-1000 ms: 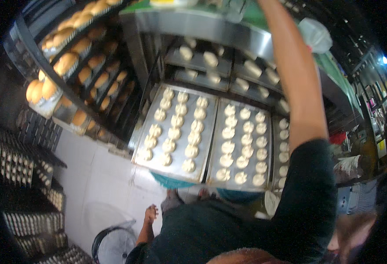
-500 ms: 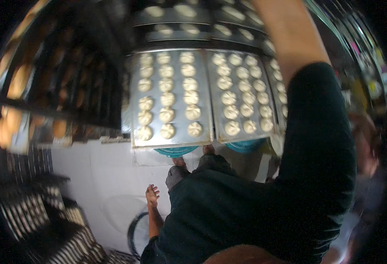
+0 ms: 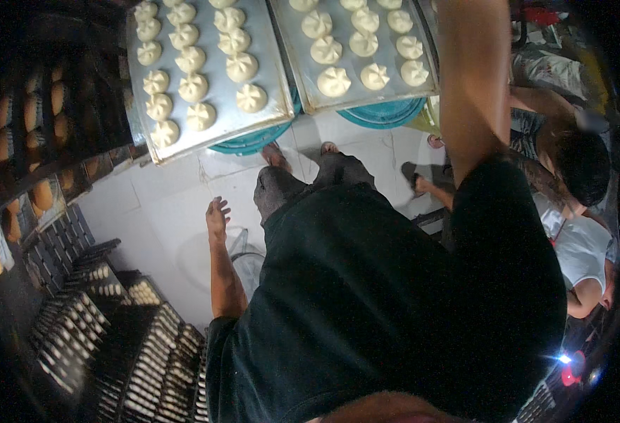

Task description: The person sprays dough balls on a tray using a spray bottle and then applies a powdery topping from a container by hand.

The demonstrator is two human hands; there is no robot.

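1. my left hand [image 3: 217, 217] hangs low in front of me, above the pale tiled floor [image 3: 172, 180]; its fingers are a little apart and lightly bent, closed on nothing.
2. my right forearm [image 3: 470, 77] reaches up past the top edge of the view, just beside the right tray. my right hand is beyond that edge, so i cannot tell how its fingers stand.
3. the left tray [image 3: 225, 121] and the right tray [image 3: 356, 99] lie side by side ahead of me, running out at the top, both well apart from my left hand.
4. on both trays sit rows of pale dough pieces [image 3: 251, 98], their tops cut into segments.
5. a teal round rim shows under the left tray [image 3: 253, 143], with another teal rim [image 3: 387, 115] under the right one.
6. browned loaves [image 3: 44, 195] stand in a dark rack at my left; below are stacked trays of small pale pieces [image 3: 77, 331].
7. at my right is a person in a white top [image 3: 583, 247].
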